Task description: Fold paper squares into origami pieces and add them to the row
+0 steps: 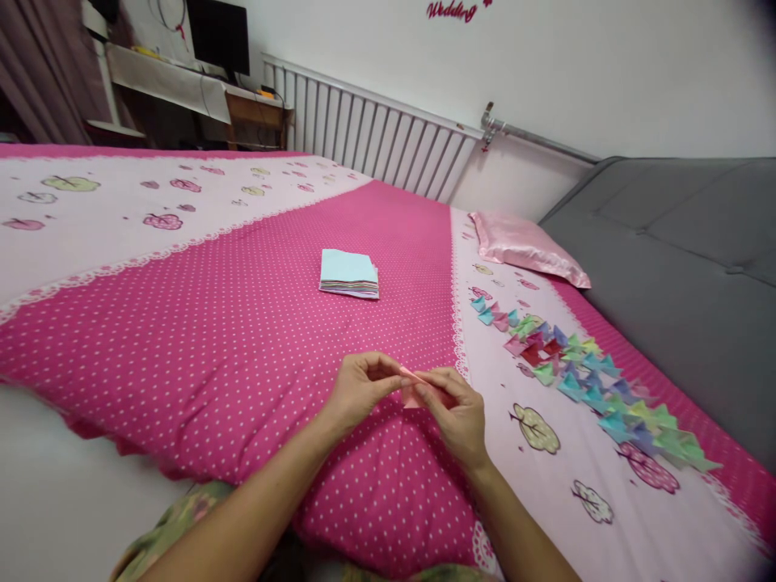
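Observation:
A small folded piece of salmon-pink paper (413,396) is held between my two hands above the bed's near edge. My left hand (369,384) pinches its left corner between thumb and fingers. On the other side, my right hand (453,406) grips the paper with thumb and fingers, covering much of it. Beyond the hands, a stack of square coloured paper sheets (348,267) lies on the dotted pink cover, a pale blue sheet on top. To the right, several folded paper pieces (582,376) in many colours stand in rows.
The bed's dotted pink cover (242,323) spreads around my hands. A pink satin pillow (527,246) lies by the grey padded headboard (679,234). Farther off are a white radiator (376,121) and a desk (170,85) with a black monitor (218,36).

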Demonstrator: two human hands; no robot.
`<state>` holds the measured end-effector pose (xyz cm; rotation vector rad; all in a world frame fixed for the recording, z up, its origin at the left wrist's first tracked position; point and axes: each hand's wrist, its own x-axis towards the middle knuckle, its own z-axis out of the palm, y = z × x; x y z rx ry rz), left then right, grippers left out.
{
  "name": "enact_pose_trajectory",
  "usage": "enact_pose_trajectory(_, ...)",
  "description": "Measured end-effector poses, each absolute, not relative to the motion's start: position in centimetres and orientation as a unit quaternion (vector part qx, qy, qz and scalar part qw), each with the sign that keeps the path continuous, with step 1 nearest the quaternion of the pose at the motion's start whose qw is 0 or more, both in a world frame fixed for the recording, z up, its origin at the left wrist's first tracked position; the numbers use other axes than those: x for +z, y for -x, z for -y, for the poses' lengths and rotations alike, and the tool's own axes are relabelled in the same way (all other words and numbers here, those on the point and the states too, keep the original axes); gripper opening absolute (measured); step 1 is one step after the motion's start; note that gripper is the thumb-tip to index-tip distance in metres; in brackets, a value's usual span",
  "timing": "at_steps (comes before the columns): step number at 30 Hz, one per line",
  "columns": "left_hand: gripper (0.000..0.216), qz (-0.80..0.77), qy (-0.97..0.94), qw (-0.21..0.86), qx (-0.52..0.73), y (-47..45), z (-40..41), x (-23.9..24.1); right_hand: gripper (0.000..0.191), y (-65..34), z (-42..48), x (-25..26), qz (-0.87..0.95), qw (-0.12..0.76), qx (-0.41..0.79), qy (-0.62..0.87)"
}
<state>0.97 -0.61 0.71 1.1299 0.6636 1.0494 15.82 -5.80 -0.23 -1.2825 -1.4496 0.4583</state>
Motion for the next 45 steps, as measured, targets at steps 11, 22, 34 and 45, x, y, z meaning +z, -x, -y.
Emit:
enact_pose_trajectory(11, 0.028, -0.324, -0.625, 0.54, 0.462, -0.7, 0.5, 0.7, 0.01, -15.8, 5.8, -0.2, 0.626, 0.537, 0.166, 0.54)
enact_pose_trajectory(22, 0.006, -0.272, -0.661, 0.494, 0.494, -0.4, 0.3, 0.6, 0.009, -16.3, 5.5, -0.2, 0.647, 0.538, 0.11, 0.528)
enact_pose_trajectory(34, 0.018, -0.288, -0.73, 0.45, 0.426, -0.3, 0.6, 0.9, 0.005, -16.4, 5.5, -0.4, 0.622, 0.567, 0.177, 0.51)
enact_pose_trajectory(45, 0.029, -0.332, -0.685, 0.539, 0.361, -1.1, 0.8, -0.2, 0.011, -15.6, 5.1, -1.6, 0.398, 0.644, 0.428, 0.494)
